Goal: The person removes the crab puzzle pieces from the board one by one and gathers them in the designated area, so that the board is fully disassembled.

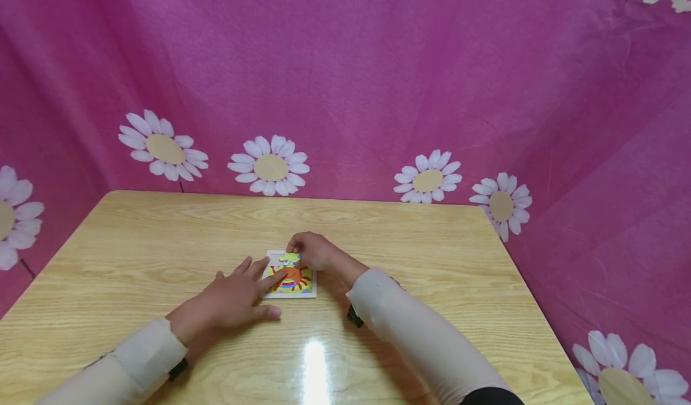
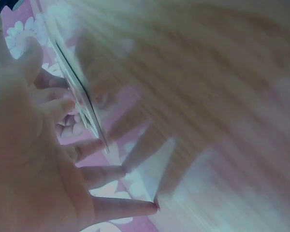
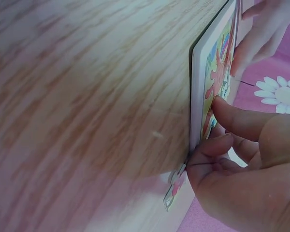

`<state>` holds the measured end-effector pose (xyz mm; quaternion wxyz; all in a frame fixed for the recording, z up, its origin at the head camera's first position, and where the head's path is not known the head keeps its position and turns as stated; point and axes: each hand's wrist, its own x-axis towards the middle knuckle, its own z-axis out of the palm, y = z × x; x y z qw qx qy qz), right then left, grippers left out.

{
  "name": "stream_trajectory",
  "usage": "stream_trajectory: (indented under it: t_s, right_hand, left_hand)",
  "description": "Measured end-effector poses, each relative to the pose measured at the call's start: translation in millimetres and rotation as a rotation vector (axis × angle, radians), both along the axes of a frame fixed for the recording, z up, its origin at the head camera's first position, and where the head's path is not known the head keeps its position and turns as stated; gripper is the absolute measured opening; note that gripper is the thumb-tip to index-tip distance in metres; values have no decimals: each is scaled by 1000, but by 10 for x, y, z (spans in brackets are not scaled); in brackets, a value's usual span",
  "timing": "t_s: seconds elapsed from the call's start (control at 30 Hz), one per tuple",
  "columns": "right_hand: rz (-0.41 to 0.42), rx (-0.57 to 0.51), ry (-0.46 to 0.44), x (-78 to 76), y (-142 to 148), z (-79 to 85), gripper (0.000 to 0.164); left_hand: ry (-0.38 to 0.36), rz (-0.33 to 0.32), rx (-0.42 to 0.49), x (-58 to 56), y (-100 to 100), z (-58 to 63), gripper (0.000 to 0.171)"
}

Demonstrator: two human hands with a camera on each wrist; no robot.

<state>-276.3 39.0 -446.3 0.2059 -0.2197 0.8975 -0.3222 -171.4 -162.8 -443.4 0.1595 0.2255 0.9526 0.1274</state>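
A small jigsaw puzzle with an orange crab on yellow lies in a pale, square tray. My left hand is spread, its index finger reaching over the crab and the other fingers around the tray's left side. In the left wrist view, the fingers are straight, with tips down at the tabletop. At the tray's far right corner, my right hand pinches a yellow puzzle piece with curled fingers. In the right wrist view, the fingertips are against the puzzle face, and the fingers partly hide the piece.
A pink-and-green puzzle piece shows just past the tray's edge in the right wrist view. The wooden table is glossy and reflects light near the front. A pink curtain with white daisies hangs behind and beside it.
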Motion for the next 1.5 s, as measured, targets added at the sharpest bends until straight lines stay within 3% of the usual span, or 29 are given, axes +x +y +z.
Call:
stream_trajectory:
  t_s: [0.4,0.73,1.5]
  right_hand:
    - [16,-20,18,0,0,-2,26]
    - [-22,-43,23,20,-23,-6,29]
    - [-104,-100,2,-1,51,-28,9]
  left_hand:
    - [16,13,-87,14,102,34,86]
    - [17,16,-107,12,115,32,86]
    - [3,22,-110,25,128,37,87]
